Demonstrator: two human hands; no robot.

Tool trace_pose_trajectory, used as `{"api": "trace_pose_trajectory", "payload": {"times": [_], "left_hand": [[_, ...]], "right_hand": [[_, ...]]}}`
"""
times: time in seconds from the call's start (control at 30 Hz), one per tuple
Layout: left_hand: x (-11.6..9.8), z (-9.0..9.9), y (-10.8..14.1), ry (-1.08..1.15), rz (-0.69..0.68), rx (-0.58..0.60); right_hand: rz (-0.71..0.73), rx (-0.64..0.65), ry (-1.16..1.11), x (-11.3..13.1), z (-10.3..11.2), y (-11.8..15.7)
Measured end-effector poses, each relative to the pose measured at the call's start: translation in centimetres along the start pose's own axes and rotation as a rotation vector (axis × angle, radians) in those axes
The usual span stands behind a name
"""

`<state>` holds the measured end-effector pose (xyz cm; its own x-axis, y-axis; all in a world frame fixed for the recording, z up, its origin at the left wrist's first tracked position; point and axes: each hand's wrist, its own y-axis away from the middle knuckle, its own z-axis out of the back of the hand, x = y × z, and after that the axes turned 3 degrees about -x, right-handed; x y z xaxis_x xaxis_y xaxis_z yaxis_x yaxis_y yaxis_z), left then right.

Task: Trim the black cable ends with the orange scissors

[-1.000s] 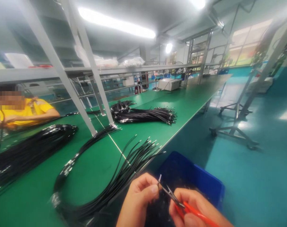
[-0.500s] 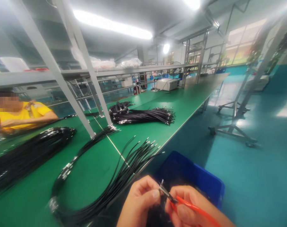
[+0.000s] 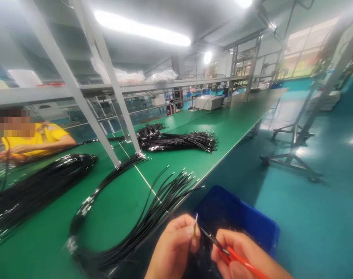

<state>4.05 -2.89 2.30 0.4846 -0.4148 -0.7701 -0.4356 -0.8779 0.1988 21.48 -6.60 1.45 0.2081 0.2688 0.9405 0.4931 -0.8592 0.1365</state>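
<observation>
Between thumb and fingertips my left hand (image 3: 178,240) pinches a black cable, its thin pale end (image 3: 196,217) sticking up above the thumb. My right hand (image 3: 237,248) grips red-handled scissors (image 3: 220,244), whose dark, narrow tips point up and left toward that cable. A small gap separates the tips from the cable end. To the left of my hands lies a long curved bundle of black cables (image 3: 130,236), its loose light-tipped ends fanned out by the table edge. Below both hands is a blue bin (image 3: 252,217), partly hidden, with dark contents.
More black cable bundles (image 3: 182,141) lie on the green table (image 3: 231,120), with a large coil (image 3: 48,182) at left. Grey posts (image 3: 118,85) carry a shelf. Across the table sits a person in yellow (image 3: 48,135). A wheeled metal stand (image 3: 293,155) is at right.
The scissors have drawn back from the cable in my left hand, down and to the right. The cable end now stands more upright. The view has shifted slightly.
</observation>
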Motion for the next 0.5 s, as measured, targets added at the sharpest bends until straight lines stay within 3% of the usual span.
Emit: {"api": "trace_pose_trajectory", "payload": {"times": [0.27,0.33,0.43,0.5], "left_hand": [[0.3,-0.5,0.0,0.023,0.007,-0.002],[0.4,-0.7,0.1,0.005,-0.025,-0.03],[0.6,-1.2,0.3,-0.06,-0.093,-0.127],[0.8,-1.5,0.4,-0.104,-0.12,-0.176]], "right_hand": [[-0.044,0.011,-0.177,-0.5,-0.5,-0.4],[0.025,-0.179,-0.142,-0.4,-1.1,-0.5],[0.261,-0.705,0.026,-0.1,-2.6,-1.0],[0.388,-0.928,0.108,0.0,-3.7,-1.4]]}}
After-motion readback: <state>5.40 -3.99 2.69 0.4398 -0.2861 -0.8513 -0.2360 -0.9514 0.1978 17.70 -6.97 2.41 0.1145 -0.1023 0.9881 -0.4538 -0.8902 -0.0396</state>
